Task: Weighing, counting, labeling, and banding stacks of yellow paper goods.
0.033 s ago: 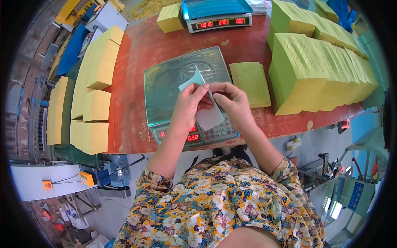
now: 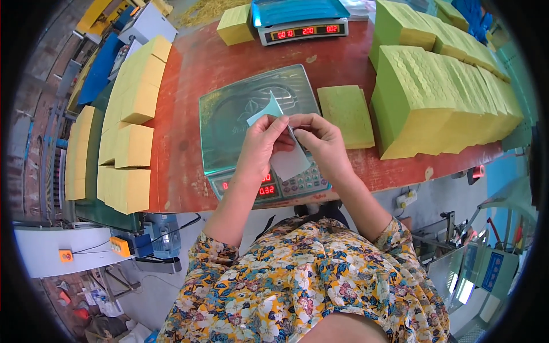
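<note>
Over the front of a digital weighing scale (image 2: 229,114), I hold a small folded sheet of pale paper (image 2: 290,164). My left hand (image 2: 265,137) pinches it between thumb and fingers at its middle. My right hand (image 2: 320,142) closes on the fold from the other side, its fingers bent against the paper. One pale bluish corner sticks up past my fingers, and a whitish flap hangs down over the scale's keypad (image 2: 306,182). Just right of the scale lies a low stack of yellow-green paper sheets (image 2: 347,117). My fingers partly hide the fold.
Tall stacks of yellow-green paper (image 2: 423,103) line the right of the red table (image 2: 183,86). Blocks of yellow paper (image 2: 134,146) stand along its left edge. A second scale (image 2: 303,31) with a blue tray sits at the back, beside a small paper stack (image 2: 234,26).
</note>
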The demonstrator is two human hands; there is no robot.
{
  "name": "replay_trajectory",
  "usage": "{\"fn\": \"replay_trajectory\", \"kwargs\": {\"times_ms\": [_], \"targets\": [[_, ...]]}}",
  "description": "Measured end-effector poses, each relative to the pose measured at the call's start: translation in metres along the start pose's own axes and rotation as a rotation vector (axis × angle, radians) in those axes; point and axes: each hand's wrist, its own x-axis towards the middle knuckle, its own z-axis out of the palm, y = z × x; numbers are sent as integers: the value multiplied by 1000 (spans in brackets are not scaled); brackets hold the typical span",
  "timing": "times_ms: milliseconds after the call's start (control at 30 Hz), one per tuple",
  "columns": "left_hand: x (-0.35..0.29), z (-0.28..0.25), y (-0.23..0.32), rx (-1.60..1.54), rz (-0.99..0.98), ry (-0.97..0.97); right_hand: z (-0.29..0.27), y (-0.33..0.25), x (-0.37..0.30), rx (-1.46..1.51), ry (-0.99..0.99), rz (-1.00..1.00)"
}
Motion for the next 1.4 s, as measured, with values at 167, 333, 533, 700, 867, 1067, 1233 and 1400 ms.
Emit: {"fn": "replay_trajectory", "kwargs": {"times_ms": [167,333,533,700,867,1067,1233,1400], "targets": [[0,2,0,-20,9,12,0,-4,0,23,-9,-16],[-1,1,-1,-10,13,-2,-3,-5,-1,70,-2,22],[-7,14,-5,-71,133,101,-6,-9,-1,112,19,88],[-6,14,-17,42,271,134,-3,-7,-3,86,17,92],[-1,13,-12,-70,196,126,-2,0,-3,-1,3,17],[-2,11,-10,-89,178,99,1,-3,-4,-3,1,24],[-3,12,-8,-96,174,98,0,0,-3,16,9,-2],[-2,12,-8,-151,167,92,-1,1,-2,28,0,8]]}}
